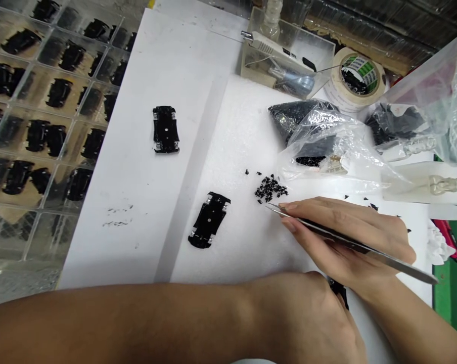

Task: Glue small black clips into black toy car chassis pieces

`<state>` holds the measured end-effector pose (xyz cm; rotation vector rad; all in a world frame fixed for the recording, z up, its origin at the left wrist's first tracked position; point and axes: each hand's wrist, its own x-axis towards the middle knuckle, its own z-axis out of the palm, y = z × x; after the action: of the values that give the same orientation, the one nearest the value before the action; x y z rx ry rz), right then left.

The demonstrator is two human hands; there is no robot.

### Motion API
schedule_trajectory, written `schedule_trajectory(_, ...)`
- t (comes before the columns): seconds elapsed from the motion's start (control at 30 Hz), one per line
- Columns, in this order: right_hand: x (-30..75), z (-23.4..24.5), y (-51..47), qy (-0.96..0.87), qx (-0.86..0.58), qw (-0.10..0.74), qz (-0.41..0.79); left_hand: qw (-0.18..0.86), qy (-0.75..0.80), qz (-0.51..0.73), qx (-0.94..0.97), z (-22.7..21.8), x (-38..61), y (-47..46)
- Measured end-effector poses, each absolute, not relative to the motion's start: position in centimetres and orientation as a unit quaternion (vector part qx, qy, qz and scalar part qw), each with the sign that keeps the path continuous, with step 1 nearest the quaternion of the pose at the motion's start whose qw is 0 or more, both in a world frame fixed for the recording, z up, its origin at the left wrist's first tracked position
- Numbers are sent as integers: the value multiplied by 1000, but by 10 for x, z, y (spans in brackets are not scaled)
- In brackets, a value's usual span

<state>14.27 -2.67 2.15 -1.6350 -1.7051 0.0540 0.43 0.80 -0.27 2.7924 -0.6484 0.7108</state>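
My right hand (350,237) is closed around a pair of metal tweezers (399,264), their tips pointing left beside a pile of tiny black pieces (270,189). Whether the tips pinch anything is too small to tell. Along the bottom, my left hand (312,313) is curled with its back to me and its fingers mostly hidden. Part of a black plastic piece (339,293) shows past its knuckles, apparently held there. Two black toy car chassis lie flat on the white surface: a tilted chassis (209,220) left of the pile and an upright chassis (166,129) farther up.
At left stands a clear compartment tray (31,121) with several black car parts. Behind the pile lie a plastic bag (327,136) of black pieces, a tape roll (359,76) and a clear box (289,60) holding a white-handled tool. Loose black bits lie right of my right hand.
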Motion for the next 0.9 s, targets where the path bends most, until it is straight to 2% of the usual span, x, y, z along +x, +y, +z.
schedule_trajectory(0.9, 139, 19, -23, -655, -652, 382, 16, 57, -211, 261, 940, 1, -1, 11)
